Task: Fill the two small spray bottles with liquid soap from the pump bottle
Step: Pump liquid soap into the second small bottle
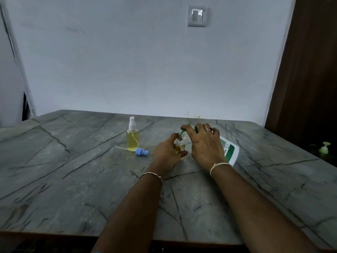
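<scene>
I work at a grey stone-patterned surface point(76, 179) crossed by dark vein lines, set against a plain pale wall point(127, 61). A double light switch point(196, 16) is mounted high on that wall, and a dark brown wooden panel point(310, 70) stands at the right edge of the room. My left hand point(166, 152) has its grip closed around the open spray bottle point(180, 146), which stands upright near the middle of the surface, uncapped, with a shallow layer of yellow liquid in its base. My right hand point(202, 145) grips the white pump bottle point(230, 149), which is tilted toward the left, its green nozzle point(186, 129) sitting over the open neck; my forefinger rests on the nozzle. To the left, well apart from my hands, the capped spray bottle point(132, 136) stands upright, nearly full of yellow liquid, with a white spray head. A blue spray head point(141, 152) with its thin white dip tube lies flat on the surface just beside that bottle's base. A small green pump top point(324, 147) is visible in the dark area beyond the right edge of the surface.
</scene>
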`<state>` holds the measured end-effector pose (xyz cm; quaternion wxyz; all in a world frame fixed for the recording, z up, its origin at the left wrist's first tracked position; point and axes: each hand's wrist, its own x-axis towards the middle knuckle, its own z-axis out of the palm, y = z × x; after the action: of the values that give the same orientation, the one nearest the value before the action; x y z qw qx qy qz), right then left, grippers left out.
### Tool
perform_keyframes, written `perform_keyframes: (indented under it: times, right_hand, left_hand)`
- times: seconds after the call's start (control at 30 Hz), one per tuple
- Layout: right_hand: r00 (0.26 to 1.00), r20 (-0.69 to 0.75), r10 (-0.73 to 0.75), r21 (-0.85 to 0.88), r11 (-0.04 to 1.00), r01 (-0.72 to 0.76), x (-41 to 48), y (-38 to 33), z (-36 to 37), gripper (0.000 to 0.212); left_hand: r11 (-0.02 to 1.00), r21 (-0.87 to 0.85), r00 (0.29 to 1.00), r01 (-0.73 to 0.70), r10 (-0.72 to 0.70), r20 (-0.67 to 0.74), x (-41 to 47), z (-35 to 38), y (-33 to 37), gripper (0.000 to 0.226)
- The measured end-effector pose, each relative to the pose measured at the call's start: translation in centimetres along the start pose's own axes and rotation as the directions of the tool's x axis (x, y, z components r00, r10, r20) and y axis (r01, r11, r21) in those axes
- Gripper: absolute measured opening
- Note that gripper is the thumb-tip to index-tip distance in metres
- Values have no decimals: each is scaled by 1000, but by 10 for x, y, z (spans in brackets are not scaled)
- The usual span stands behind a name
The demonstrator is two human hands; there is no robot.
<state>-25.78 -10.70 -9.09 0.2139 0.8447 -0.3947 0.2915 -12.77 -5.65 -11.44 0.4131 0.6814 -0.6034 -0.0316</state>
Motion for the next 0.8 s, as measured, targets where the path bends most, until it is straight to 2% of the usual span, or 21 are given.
perform_keyframes:
  times: [0.27,0.5,0.8]
  right_hand:
    - [1000,-2,-11,-5,1000,11,-2,1,-1,69]
    - [999,28,16,16,1000,-17,2,-4,-2,66]
    - [1000,3,-4,4,1000,4,-3,2,0,71]
  left_hand:
    - [999,-48,1000,16,-16,-2,0,0,-1,52]
    - [999,-47,1000,12,-12,1,0,1,-2,59]
    - [999,-20,999,33,-33,-3,1,2,-1,49]
